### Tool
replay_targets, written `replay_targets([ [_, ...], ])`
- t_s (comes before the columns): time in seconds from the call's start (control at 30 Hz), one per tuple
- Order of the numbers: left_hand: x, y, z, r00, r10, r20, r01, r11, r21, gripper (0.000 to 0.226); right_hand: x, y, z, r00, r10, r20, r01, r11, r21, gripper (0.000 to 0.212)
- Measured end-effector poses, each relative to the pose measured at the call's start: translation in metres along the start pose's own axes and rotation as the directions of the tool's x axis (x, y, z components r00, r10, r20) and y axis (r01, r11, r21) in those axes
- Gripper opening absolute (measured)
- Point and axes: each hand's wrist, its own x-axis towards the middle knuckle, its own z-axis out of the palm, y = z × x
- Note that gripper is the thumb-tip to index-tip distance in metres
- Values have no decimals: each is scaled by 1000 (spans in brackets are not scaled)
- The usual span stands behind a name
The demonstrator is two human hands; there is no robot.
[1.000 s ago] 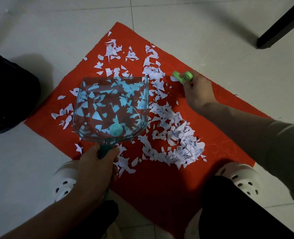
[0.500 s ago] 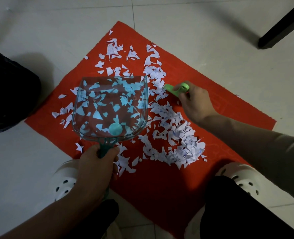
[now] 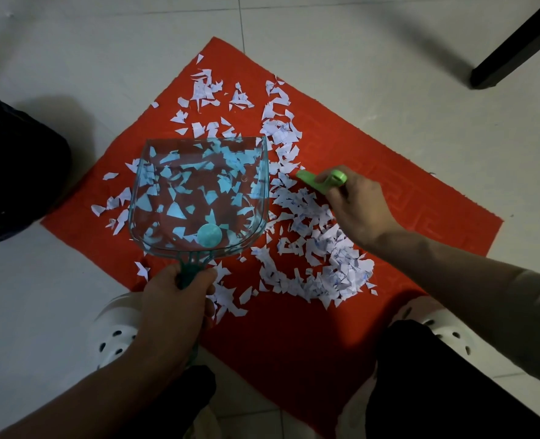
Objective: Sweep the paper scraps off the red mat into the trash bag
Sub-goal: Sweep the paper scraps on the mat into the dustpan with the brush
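Observation:
A red mat (image 3: 373,160) lies on the tiled floor, strewn with white paper scraps (image 3: 322,248). My left hand (image 3: 173,299) grips the handle of a clear teal dustpan (image 3: 199,194) held over the mat's left half; scraps show through it. My right hand (image 3: 354,204) grips a small green brush (image 3: 321,180) at the right of the dustpan, above the thickest pile of scraps. The brush's bristles are hidden by my hand. A dark trash bag (image 3: 12,172) sits at the left edge of the view.
My two white perforated clogs (image 3: 113,331) (image 3: 446,327) stand at the mat's near edges, with my dark trouser legs (image 3: 436,384) below. A black furniture leg (image 3: 515,45) slants in at the top right. Pale floor tiles surround the mat.
My right hand with the green brush has moved left and toward me, from the mat's far right scraps to beside the dustpan. The dustpan and left hand stayed almost still.

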Motion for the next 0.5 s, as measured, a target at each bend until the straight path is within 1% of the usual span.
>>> replay_targets([
  [0.07, 0, 0, 0, 1000, 2, -2, -2, 1000, 10, 15, -4, -4, 1, 1000, -30, -7, 31, 999, 31, 22],
  [0.13, 0, 0, 0, 1000, 12, 0, -12, 1000, 19, 15, -1, -5, -2, 998, -28, -55, 31, 998, 55, 22],
  [0.2, 0, -1, 0, 1000, 16, 2, -16, 1000, 15, 15, 8, -1, -6, 993, -23, -120, 28, 999, 36, 22],
  [0.3, -1, -2, 0, 1000, 18, -3, -18, 1000, 12, 16, 26, 5, -10, 985, 50, -163, -54, 998, -19, 26],
  [0.37, 0, -2, 1, 1000, 12, -8, -12, 1000, 3, 16, 32, 2, -8, 987, 83, -137, -90, 995, -45, 25],
  [0.4, 0, -2, 1, 1000, 7, -7, -7, 1000, 1, 16, 31, -1, -6, 992, 77, -100, -82, 996, -46, 24],
  [0.5, 1, -2, 1, 1000, -2, -13, 2, 1000, -3, 14, 20, -13, 4, 1000, -3, 13, 3, 1000, -18, 23],
])
